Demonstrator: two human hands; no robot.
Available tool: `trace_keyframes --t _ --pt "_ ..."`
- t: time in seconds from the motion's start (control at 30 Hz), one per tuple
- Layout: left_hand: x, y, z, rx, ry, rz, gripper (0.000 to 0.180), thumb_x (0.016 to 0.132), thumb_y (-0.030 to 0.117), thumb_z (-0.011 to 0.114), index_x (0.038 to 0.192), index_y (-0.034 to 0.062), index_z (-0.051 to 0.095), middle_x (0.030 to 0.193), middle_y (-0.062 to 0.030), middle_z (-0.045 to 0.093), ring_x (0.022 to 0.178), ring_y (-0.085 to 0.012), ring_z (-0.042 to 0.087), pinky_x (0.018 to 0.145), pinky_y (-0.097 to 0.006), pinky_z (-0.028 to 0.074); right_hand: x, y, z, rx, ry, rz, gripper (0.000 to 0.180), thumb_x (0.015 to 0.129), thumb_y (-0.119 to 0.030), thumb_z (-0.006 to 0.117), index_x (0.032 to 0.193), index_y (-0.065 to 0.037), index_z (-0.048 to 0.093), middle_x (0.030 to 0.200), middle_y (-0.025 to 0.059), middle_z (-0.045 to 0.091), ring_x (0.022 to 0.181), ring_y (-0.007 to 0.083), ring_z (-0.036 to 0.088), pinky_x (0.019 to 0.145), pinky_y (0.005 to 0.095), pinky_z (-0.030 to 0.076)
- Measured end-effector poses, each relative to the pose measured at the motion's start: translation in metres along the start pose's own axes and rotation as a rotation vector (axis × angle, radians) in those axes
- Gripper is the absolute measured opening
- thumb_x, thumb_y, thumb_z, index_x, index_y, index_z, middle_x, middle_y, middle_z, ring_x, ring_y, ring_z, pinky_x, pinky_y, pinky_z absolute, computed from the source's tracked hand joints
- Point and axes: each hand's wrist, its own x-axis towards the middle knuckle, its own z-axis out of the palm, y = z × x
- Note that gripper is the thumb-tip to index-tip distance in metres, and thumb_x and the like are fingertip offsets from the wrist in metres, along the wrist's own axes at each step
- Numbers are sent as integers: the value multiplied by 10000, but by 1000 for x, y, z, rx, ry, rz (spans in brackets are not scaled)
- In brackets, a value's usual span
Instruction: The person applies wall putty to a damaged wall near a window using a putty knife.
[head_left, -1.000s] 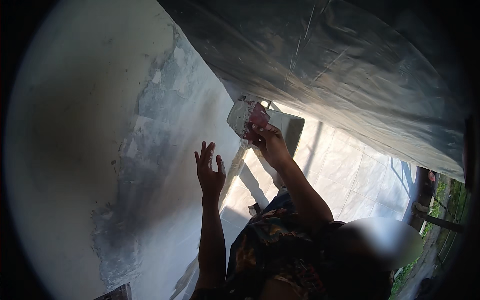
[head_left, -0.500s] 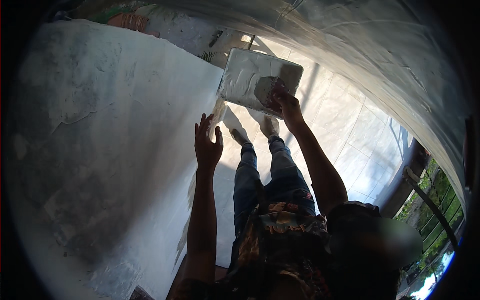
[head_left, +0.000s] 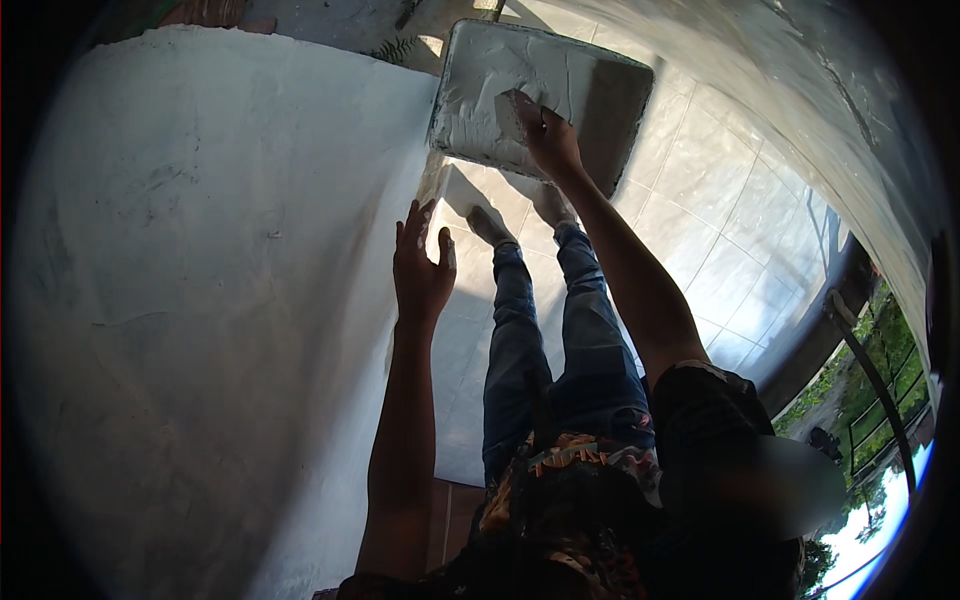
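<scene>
A rectangular tray point(head_left: 618, 105) with a dark rim lies ahead of my feet, spread with whitish paste point(head_left: 480, 75). My right hand point(head_left: 555, 148) reaches over it, closed around a flat scraper point(head_left: 509, 117). The scraper's blade is at the paste near the tray's middle; whether it touches is hard to tell. My left hand point(head_left: 422, 268) is open, fingers up and thumb apart, with pale smears on its fingertips. It holds nothing and hovers beside the edge of the whitish wall surface point(head_left: 250, 220), below the tray's near left corner.
Pale floor tiles point(head_left: 690, 225) stretch under my feet and to the right, partly sunlit. Another grey-white surface point(head_left: 780, 90) curves along the upper right. Farther right are a dark curved bar point(head_left: 872, 395) and greenery point(head_left: 885, 350). Reddish pieces point(head_left: 215, 12) lie at the far left.
My right hand has moved the scraper leftward across the tray, from its right part toward the middle, and its angle has turned. The tray looks larger and higher. My left hand stays open.
</scene>
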Motion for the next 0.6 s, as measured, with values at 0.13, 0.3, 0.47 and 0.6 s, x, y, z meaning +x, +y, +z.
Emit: trace_keyframes --t 0.13,0.3,0.47,0.6 --pt "-1 -4 7 -8 0 16 385 977 179 552 1339 51 525 1375 -179 556 1363 -328 459 1167 -521 285 42 -8 -4 -335 -46 -415 181 918 -105 560 1036 -16 664 946 250 689 879 383 695 772 470 555" --pt "-9 -10 17 -31 -9 -2 386 970 168 559 1335 46 527 1365 -192 556 1355 -345 462 1167 -520 288 90 -21 14 -573 -156 -565 196 867 -26 549 1036 -37 647 948 214 697 907 380 688 804 502 548" --pt "-20 -13 21 -7 -25 -19 394 966 158 561 1337 27 533 1342 -195 571 1355 -352 459 1166 -523 292 105 -34 41 -671 -290 -636 267 841 -43 595 1104 -63 634 1013 182 696 972 354 680 847 476 545" --pt "-12 3 49 -73 -43 46 406 964 150 559 1355 44 529 1395 -237 532 1314 -397 496 1144 -537 317 161 2 12 -713 -369 -658 294 793 27 615 1078 -45 613 1005 187 691 984 350 673 827 467 536"
